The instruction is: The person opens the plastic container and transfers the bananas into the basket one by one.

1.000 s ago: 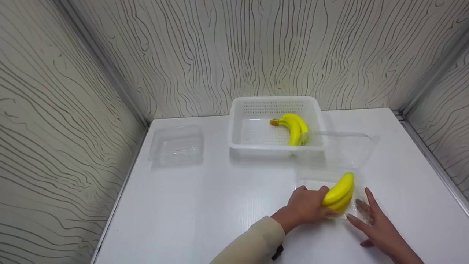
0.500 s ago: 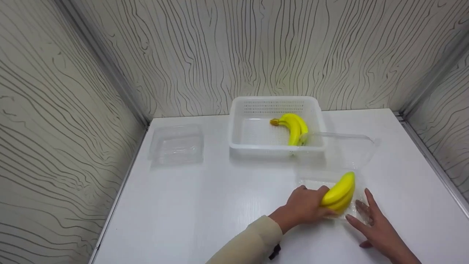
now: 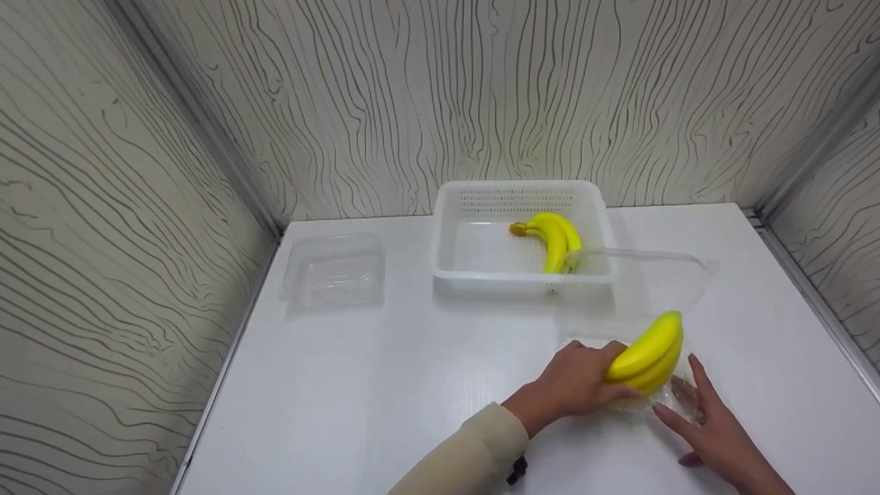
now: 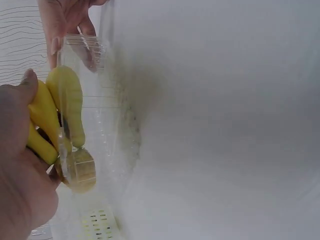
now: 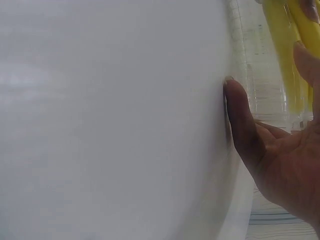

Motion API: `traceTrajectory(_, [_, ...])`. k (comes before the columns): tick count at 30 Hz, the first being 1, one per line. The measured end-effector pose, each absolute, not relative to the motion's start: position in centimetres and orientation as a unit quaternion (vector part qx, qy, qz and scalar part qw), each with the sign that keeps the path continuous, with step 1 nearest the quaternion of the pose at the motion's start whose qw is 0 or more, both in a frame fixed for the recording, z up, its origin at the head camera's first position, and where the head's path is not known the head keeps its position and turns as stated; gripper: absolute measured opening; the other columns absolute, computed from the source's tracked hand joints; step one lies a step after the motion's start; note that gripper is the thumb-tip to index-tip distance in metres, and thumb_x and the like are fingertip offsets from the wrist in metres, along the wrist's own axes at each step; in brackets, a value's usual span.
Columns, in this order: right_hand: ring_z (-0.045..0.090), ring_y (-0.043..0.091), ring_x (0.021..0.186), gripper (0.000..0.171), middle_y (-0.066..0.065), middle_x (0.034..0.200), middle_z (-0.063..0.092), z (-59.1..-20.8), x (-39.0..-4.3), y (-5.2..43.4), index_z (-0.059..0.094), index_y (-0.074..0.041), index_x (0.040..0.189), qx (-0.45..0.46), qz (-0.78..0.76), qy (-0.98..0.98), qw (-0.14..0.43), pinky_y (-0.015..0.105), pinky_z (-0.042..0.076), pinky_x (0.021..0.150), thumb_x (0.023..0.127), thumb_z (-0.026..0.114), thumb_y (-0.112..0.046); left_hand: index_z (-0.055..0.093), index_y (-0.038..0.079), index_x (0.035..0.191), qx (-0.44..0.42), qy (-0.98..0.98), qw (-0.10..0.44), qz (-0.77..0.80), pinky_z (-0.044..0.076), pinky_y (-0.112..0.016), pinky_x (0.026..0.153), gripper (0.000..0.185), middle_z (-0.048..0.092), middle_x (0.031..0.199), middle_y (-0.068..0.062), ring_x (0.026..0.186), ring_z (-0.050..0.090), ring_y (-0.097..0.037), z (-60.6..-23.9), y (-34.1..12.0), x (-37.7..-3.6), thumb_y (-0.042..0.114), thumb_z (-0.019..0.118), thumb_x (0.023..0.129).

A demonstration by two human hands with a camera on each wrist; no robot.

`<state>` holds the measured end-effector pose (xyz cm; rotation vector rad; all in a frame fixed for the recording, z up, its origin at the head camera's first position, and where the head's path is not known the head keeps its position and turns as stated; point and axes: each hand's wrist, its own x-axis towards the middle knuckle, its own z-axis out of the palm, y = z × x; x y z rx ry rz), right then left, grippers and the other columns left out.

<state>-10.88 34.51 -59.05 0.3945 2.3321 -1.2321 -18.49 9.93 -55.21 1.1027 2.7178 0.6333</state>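
The left grip (image 3: 581, 378), a bare hand coming from a pale sleeve (image 3: 471, 450), is clamped on a yellow banana bunch (image 3: 650, 357), its fingers and thumb wrapped about the lower-left part of it. The bunch's long axis runs slantwise out of that grip: the rounded tips point away from the person and to the right, while the brown stem end (image 4: 80, 170), visible only in the left wrist view, lies on the grip's other side, toward the left. In that view part of the bunch shows through the wall of a clear box (image 4: 100, 112), so it sits at or within the box; whether it touches the bottom cannot be told. Just right of the held bunch, the right grip (image 3: 718, 430) has its thumb and fingers spread apart around the right end of the box, one fingertip showing through the plastic. Beyond the left grip rises the clear lid (image 3: 660, 282), raised and overlapping the near right corner of a white basket (image 3: 509, 276) in the head view. Inside that basket is a second banana bunch (image 3: 553, 237), its stem pointing left. Well to the left of the grip, another clear container (image 3: 333, 275) stands on the white worktop (image 3: 330, 405).
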Motion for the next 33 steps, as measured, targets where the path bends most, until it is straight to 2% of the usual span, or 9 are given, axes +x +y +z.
traceTrajectory(6, [0.004, 0.069, 0.154, 0.123, 0.033, 0.174, -0.004, -58.9, -11.0, 34.4, -0.044, -0.041, 0.155, 0.138, -0.435, 0.859, 0.232, 0.043, 0.068, 0.071, 0.100, 0.063, -0.066, 0.055, 0.036, 0.135, 0.379, 0.898, 0.052, 0.217, 0.039, -0.016, 0.087, 0.048, 0.055, 0.085, 0.024, 0.078, 0.050, 0.005, -53.7, 9.3, -18.3, 0.067, 0.064, 0.099])
traceTrajectory(15, [0.001, 0.070, 0.153, 0.121, 0.032, 0.174, -0.004, -58.8, -10.7, 34.3, -0.044, -0.045, 0.154, 0.130, -0.446, 0.855, 0.230, 0.044, 0.068, 0.072, 0.102, 0.064, -0.061, 0.055, 0.035, 0.142, 0.372, 0.890, 0.030, 0.263, 0.039, -0.014, 0.092, 0.053, 0.058, 0.088, 0.024, 0.081, 0.051, 0.005, -52.2, 7.0, -18.1, 0.064, 0.065, 0.099])
traceTrajectory(24, [0.002, 0.071, 0.153, 0.122, 0.030, 0.176, -0.005, -58.8, -10.6, 34.4, -0.042, -0.043, 0.155, 0.137, -0.444, 0.857, 0.222, 0.044, 0.068, 0.071, 0.101, 0.064, -0.063, 0.056, 0.030, 0.141, 0.371, 0.884, -0.036, 0.282, 0.042, -0.016, 0.094, 0.053, 0.058, 0.089, 0.020, 0.080, 0.051, 0.002, -52.8, 4.2, -18.1, 0.062, 0.066, 0.100])
traceTrajectory(33, [0.001, 0.073, 0.152, 0.123, 0.030, 0.177, -0.006, -59.1, -10.6, 34.4, -0.042, -0.045, 0.155, 0.144, -0.453, 0.851, 0.223, 0.045, 0.068, 0.070, 0.100, 0.067, -0.061, 0.053, 0.031, 0.145, 0.364, 0.872, -0.045, 0.324, 0.041, -0.016, 0.095, 0.056, 0.064, 0.102, 0.020, 0.090, 0.054, 0.000, -53.5, 2.2, -18.1, 0.062, 0.065, 0.101])
